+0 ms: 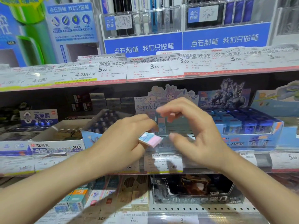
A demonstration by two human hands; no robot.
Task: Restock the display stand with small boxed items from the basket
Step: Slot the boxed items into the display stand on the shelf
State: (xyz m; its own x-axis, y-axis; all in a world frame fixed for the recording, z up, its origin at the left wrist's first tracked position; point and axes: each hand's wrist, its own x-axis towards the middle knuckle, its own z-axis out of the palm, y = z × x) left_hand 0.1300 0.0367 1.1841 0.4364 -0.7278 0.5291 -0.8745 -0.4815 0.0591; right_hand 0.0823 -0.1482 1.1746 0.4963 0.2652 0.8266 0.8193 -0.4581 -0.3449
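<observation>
Left hand (127,136) pinches a box (150,139) at its fingertips; right hand (194,126) arches beside it, fingers spread, before the stand (163,101).

Middle shelf (252,164), price tags along its front edge, carries a row of display boxes: white eraser carton (53,138) at left, pastel cartoon-character display stand (161,101) in the centre, blue sharpener tray (252,131) just beside it on the right. Upper shelf (145,73) holds clear pen racks (142,21) with blue banners. Lower shelf (202,209) holds a dark display box (197,189) and small boxed stationery (77,199).
</observation>
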